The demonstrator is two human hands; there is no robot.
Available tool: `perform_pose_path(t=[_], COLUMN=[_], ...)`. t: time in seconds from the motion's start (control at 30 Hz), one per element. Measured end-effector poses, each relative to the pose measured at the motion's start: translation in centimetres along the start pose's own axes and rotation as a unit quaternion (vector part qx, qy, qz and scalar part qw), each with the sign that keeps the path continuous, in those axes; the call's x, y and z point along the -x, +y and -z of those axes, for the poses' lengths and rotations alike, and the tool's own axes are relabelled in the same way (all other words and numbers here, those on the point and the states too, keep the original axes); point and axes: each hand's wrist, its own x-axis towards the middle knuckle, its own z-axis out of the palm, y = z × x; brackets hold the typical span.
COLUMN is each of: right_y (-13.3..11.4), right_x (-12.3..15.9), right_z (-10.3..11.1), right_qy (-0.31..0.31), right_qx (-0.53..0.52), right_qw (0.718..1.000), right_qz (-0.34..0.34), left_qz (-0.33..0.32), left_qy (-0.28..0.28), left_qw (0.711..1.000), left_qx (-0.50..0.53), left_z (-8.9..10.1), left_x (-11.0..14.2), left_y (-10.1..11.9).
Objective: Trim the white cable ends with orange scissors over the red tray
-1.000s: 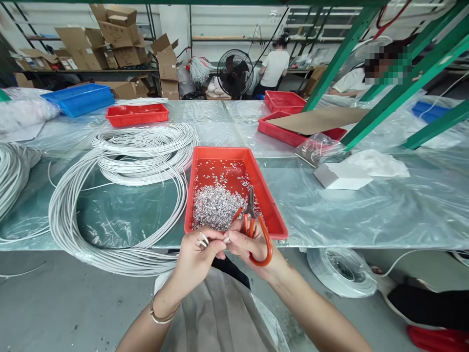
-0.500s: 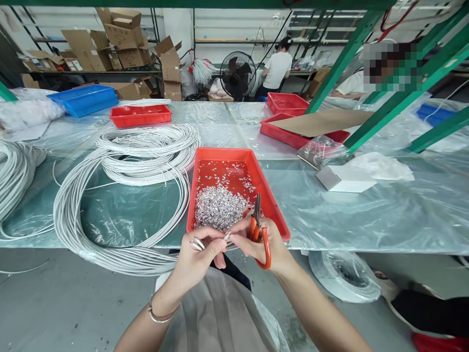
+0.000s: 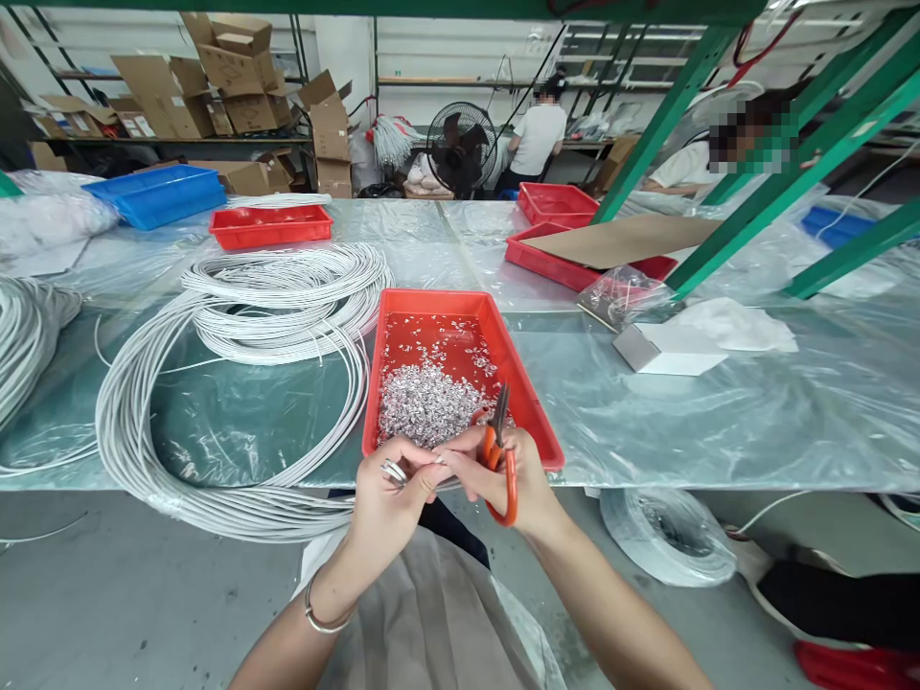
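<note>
Desk [image 3: 647, 431] stretches across the view under clear plastic sheeting, presumably laid to guard its surface. On its left lies a large white cable coil [image 3: 127, 412], overhanging the front edge toward the person's lap, probably to keep its ends within reach. Just beside it, straight ahead of the person, sits a red tray [image 3: 528, 383], whose walls likely stop loose bits scattering. Silvery pieces [image 3: 424, 407] are heaped at its near end, closest to the fingers. Both hands meet at the tray's near rim, fingertips together. The left hand [image 3: 388, 489] closes around white cable ends [image 3: 393, 471]; the right hand [image 3: 523, 479] grips orange-handled scissors [image 3: 511, 489], blades pointing away, seemingly leaving thumb and forefinger free. What they pinch is too small to tell.
</note>
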Motion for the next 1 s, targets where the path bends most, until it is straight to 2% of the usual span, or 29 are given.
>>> perform_pose_path(t=[0.07,0.17,0.23,0.3,0.37,0.5,0.6,0.77,0.93,1.0], right_y=[0.5,1.2,1.5,1.6,1.4,0.8,0.1,-0.6,-0.9,-1.0], right_x=[-0.1,-0.3,-0.4,-0.5,-0.6,-0.5,-0.1,0.2,0.0,0.0], right_z=[0.2,0.3,0.1,-0.1,-0.3,-0.3,-0.3,-0.5,-0.7,-0.8], right_qy=[-0.029,-0.069,-0.086,-0.079,-0.039,0.02,0.039,0.063,0.04,0.043], right_qx=[-0.046,-0.107,-0.143,-0.17,-0.167,-0.062,0.016,0.067,0.075,0.079], right_qw=[0.999,0.991,0.985,0.98,0.983,0.997,0.999,0.996,0.996,0.996], right_qz=[-0.008,-0.031,-0.052,-0.064,-0.059,-0.038,-0.03,-0.003,0.007,0.004], left_qz=[0.064,0.153,0.17,0.158,0.133,0.068,0.016,-0.023,0.013,0.007], left_qy=[-0.071,-0.214,-0.252,-0.213,-0.149,-0.057,-0.008,0.016,-0.014,-0.011], left_qw=[0.993,0.951,0.937,0.95,0.969,0.995,0.999,0.996,0.999,1.0], left_qx=[0.074,0.162,0.171,0.164,0.145,0.042,-0.036,-0.089,-0.037,-0.023], left_z=[0.3,0.9,1.2,1.2,1.0,0.3,0.0,-0.1,0.1,0.1], left_x=[-0.3,-0.8,-1.0,-1.1,-1.0,-0.6,-0.2,-0.1,-0.6,-0.6], left_y=[0.1,0.3,0.3,0.4,0.5,0.7,0.4,-0.1,0.4,0.6])
